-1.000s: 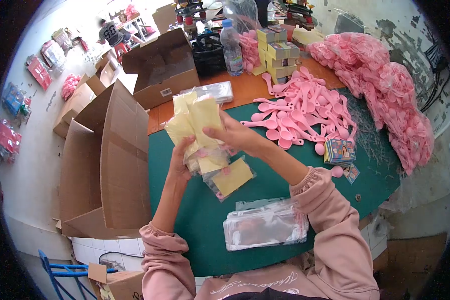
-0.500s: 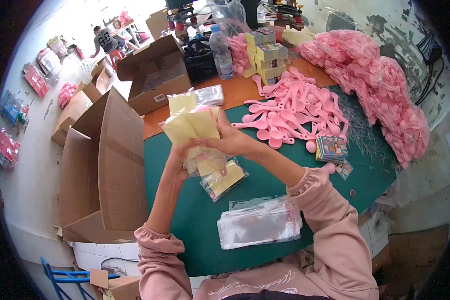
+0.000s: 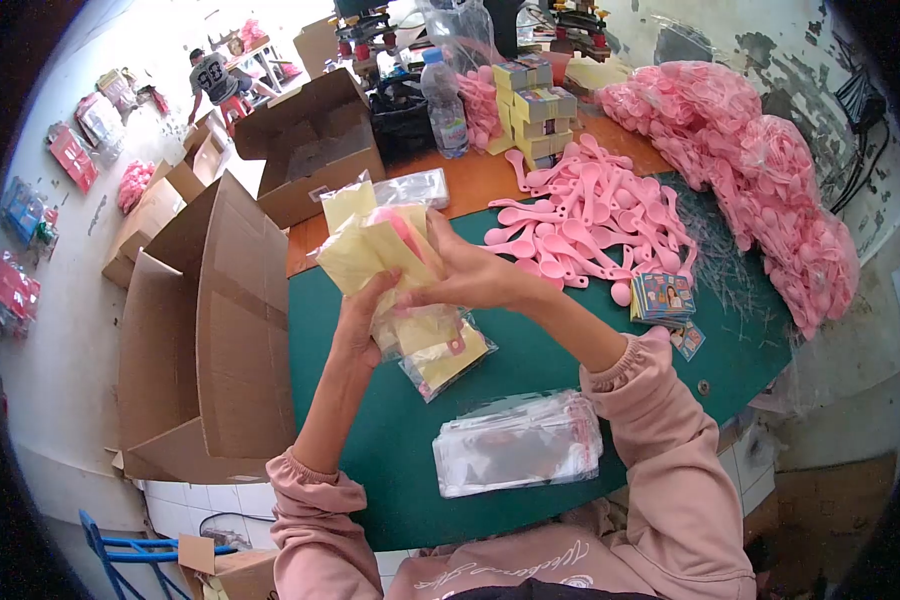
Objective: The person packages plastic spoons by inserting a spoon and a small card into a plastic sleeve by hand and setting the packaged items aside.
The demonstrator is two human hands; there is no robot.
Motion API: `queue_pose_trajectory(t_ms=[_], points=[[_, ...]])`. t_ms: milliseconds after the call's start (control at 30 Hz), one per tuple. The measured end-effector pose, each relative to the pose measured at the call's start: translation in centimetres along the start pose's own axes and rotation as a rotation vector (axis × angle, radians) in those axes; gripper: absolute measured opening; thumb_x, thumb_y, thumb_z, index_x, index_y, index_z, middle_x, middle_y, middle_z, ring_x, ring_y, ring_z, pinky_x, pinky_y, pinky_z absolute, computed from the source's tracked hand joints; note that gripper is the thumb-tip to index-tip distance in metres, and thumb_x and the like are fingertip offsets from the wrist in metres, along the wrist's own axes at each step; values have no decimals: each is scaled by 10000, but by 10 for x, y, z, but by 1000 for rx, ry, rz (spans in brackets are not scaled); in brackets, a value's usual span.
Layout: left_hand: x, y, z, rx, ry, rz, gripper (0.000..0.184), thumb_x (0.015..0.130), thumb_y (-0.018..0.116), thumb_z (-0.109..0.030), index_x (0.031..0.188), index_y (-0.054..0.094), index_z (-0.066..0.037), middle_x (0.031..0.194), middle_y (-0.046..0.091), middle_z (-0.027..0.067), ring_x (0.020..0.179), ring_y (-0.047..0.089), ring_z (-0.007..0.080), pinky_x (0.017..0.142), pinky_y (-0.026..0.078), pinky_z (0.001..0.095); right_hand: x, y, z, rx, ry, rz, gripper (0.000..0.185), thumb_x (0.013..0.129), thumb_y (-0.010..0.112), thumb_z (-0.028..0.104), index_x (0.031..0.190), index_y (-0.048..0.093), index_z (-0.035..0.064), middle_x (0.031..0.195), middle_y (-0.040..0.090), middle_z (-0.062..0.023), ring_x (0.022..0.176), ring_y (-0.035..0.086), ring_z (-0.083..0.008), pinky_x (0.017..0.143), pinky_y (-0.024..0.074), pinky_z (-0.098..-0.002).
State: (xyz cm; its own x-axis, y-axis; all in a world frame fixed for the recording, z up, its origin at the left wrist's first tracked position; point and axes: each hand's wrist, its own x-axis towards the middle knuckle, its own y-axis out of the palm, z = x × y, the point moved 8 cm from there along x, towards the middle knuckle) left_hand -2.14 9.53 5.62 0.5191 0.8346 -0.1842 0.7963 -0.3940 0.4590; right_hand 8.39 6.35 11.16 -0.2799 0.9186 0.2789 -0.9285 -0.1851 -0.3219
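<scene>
My left hand (image 3: 365,315) is closed round the lower left side of a bunch of clear packets with yellow cards (image 3: 355,255). On the bunch's right side, my right hand (image 3: 455,270) grips it too, thumb across the front. A pink spoon shows through one upper packet. Just below the hands, another yellow-card packet (image 3: 447,365) lies on the green table top (image 3: 370,450). A stack of clear plastic bags (image 3: 518,447) rests nearer my body. Loose pink spoons (image 3: 595,215) are heaped to the right of my right hand, with a small stack of printed cards (image 3: 662,298) beside them.
An open cardboard box (image 3: 245,330) stands at the left, another (image 3: 315,150) behind it. At the back are a water bottle (image 3: 444,105) and stacked card bundles (image 3: 540,110). Bagged pink spoons (image 3: 750,170) line the right. A person (image 3: 213,80) sits far off.
The view has shifted slightly. The held packets have tilted and fanned differently between my hands, and a pink spoon now shows at the top of the bunch.
</scene>
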Motion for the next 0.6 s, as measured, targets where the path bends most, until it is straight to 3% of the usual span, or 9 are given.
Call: queue_pose_trajectory(t_ms=[100, 167, 233, 267, 300, 467, 600], points=[[-1, -5, -15, -77, 33, 1, 477, 760, 640, -164, 1166, 435, -20, 1024, 554, 101, 885, 588, 221, 729, 524, 369, 2, -6, 5, 13, -5, -84, 1041, 675, 742, 401, 1327, 68, -51, 1286, 320, -191, 1205, 338, -260, 994, 297, -341], [-1, -24, -52, -118, 165, 8, 499, 767, 643, -207, 1181, 424, -34, 1064, 532, 107, 919, 576, 233, 734, 524, 371, -6, -18, 21, -152, 118, -158, 947, 734, 684, 417, 1345, 114, -27, 1279, 324, -207, 1170, 383, -282, 952, 344, -347], [6, -38, -115, -16, 265, 267, 638, 779, 588, -430, 1211, 388, -5, 1070, 528, 202, 946, 557, 321, 775, 492, 432, -18, -27, 44, 27, 138, -167, 877, 762, 657, 409, 1344, 154, -11, 1273, 327, -212, 1131, 418, -276, 915, 372, -332], [-40, -22, -164, 16, 620, 166, 508, 808, 603, -288, 1216, 396, -69, 1121, 492, 123, 953, 558, 249, 757, 520, 379, -25, -33, 46, 206, 153, -176, 809, 789, 630, 401, 1344, 195, 4, 1266, 330, -218, 1093, 453, -270, 878, 400, -316], [-25, -61, -197, 46, 521, 88, 480, 819, 577, -276, 1211, 401, -64, 1008, 547, 115, 880, 579, 248, 697, 526, 367, -33, -42, 41, 128, 191, -207, 647, 825, 602, 337, 1301, 304, 18, 1228, 389, -182, 1030, 494, -198, 818, 426, -276], [-37, -239, -361, 257, 725, -292, 469, 821, 571, -272, 1206, 405, -62, 989, 550, 112, 870, 580, 246, 690, 524, 363, -85, -72, 27, 142, 277, -186, 501, 833, 594, 286, 1215, 427, 8, 1142, 495, -101, 946, 521, -135, 773, 437, -249], [-35, -433, -364, 387, 618, -609, 460, 823, 566, -268, 1201, 407, -60, 974, 553, 110, 862, 581, 245, 684, 523, 360, -137, -83, 24, 258, 375, -273, 436, 844, 583, 243, 1194, 456, 16, 1112, 530, -67, 916, 538, -130, 773, 442, -257]])
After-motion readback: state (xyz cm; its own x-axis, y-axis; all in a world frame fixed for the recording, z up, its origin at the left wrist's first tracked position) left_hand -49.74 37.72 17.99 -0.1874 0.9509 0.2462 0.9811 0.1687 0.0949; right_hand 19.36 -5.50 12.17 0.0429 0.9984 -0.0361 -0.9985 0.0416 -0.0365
